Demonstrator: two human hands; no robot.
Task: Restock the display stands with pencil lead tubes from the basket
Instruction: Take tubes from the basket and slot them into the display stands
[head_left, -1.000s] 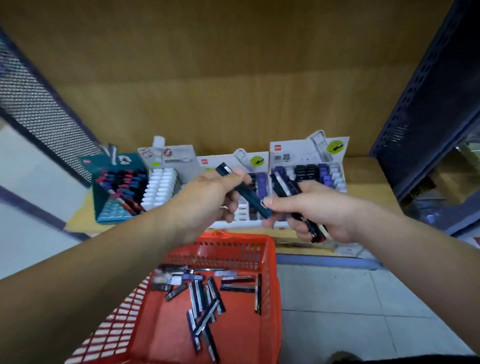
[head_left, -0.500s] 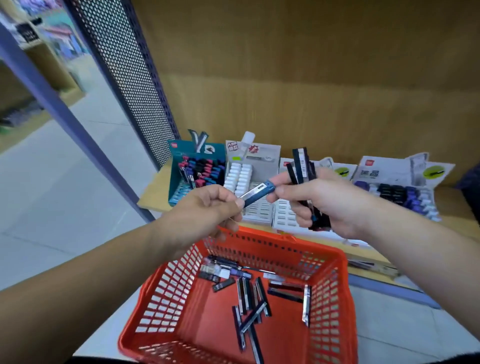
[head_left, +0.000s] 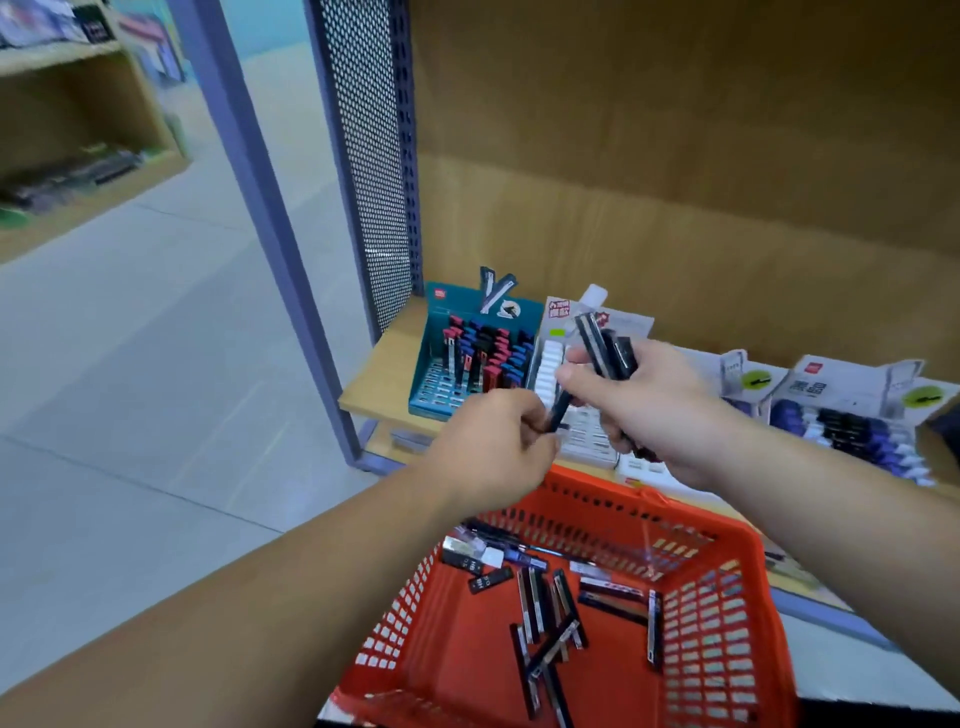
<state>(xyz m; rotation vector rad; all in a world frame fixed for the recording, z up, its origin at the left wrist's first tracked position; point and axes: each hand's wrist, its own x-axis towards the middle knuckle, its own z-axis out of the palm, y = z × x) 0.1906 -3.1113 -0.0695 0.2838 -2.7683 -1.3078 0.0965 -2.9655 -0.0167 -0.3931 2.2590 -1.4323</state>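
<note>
Head view. The left hand (head_left: 488, 447) pinches one dark tube (head_left: 560, 410) by its lower end. The right hand (head_left: 649, 405) grips a bundle of tubes (head_left: 608, 348), thumb on the single tube. Spare tubes (head_left: 550, 623) lie in the basket (head_left: 452, 649) at 6 o'clock. Advisable: free the single tube completely, then seat it upright, probably in the teal stand (head_left: 434, 338) at 11 o'clock.

Basket (head_left: 727, 597) glossy orange plastic lattice; shelf (head_left: 379, 374) matt wood; side panel (head_left: 371, 156) perforated metal

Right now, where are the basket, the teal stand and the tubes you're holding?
Basket (head_left: 722, 654): head view, right wall.
Teal stand (head_left: 434, 409): head view, front edge.
Held tubes (head_left: 605, 345): head view, upper ends.
</note>
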